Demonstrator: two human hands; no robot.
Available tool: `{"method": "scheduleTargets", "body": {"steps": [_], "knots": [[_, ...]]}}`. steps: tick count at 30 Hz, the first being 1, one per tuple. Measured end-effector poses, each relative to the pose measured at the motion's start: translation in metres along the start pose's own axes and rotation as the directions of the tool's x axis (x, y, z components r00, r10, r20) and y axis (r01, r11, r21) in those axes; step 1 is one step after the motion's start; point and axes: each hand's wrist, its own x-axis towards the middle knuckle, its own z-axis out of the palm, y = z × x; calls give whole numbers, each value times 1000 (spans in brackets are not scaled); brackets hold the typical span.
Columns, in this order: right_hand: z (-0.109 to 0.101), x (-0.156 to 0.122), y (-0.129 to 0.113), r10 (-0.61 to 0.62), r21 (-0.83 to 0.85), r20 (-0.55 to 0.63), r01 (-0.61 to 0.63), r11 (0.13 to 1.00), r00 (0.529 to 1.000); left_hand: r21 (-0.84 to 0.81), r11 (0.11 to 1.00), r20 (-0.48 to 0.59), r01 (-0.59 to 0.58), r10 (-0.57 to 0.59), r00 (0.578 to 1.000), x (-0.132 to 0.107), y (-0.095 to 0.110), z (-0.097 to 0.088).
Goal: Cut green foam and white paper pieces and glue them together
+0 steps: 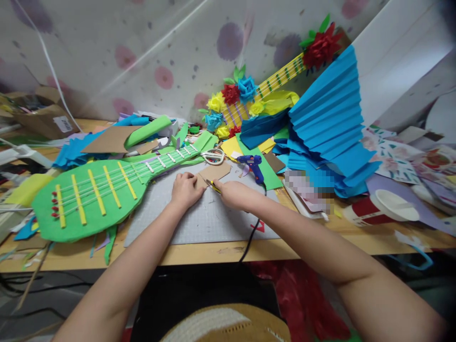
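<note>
A brown cardboard piece (216, 172) lies on the grey cutting mat (199, 216). My left hand (184, 189) is curled with its fingers pressed down on the cardboard's left end. My right hand (233, 194) is closed round a yellow and black craft knife (213, 185), whose tip rests on the cardboard's near edge. The two hands sit close together at the mat's far side.
A green paper guitar (94, 194) lies to the left. Scissors (213, 156) and a blue glue gun (253, 166) sit just behind the cardboard, its black cord trailing over the table edge. Blue pleated paper (327, 128), a yellow flower-decked guitar (249, 102) and a red cup (383, 209) fill the right.
</note>
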Motion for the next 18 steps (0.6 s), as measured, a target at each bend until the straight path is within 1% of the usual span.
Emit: {"method": "scheduleTargets", "body": {"steps": [3,5,8,10,12,14,16,18], "knots": [[8,-13,6,10,5,7,-10,1000,1000,-22,1000,-20,-4,4,1000,1,-4,4],[16,-22,11,19,21,-18,-19,1000,1000,-51,999,-37,-20,18,999,3,-7,6],[26,-31,23,42,61,-90,-36,997,995,-106,994,-71,-26,19,997,5,-11,7],[30,-32,33,93,89,-151,-80,993,984,-155,988,-126,9,-28,992,6,-14,4],[31,-29,42,156,93,-208,-140,986,965,-222,974,-204,54,-101,974,8,-17,-1],[32,-21,49,190,67,-238,-179,982,953,-290,954,-272,73,-155,950,9,-20,-5],[34,-8,54,185,35,-243,-182,983,952,-348,936,-304,49,-162,939,9,-23,-7],[35,8,53,165,53,-296,-156,986,941,-402,916,-301,-4,-128,945,9,-23,-6]]}}
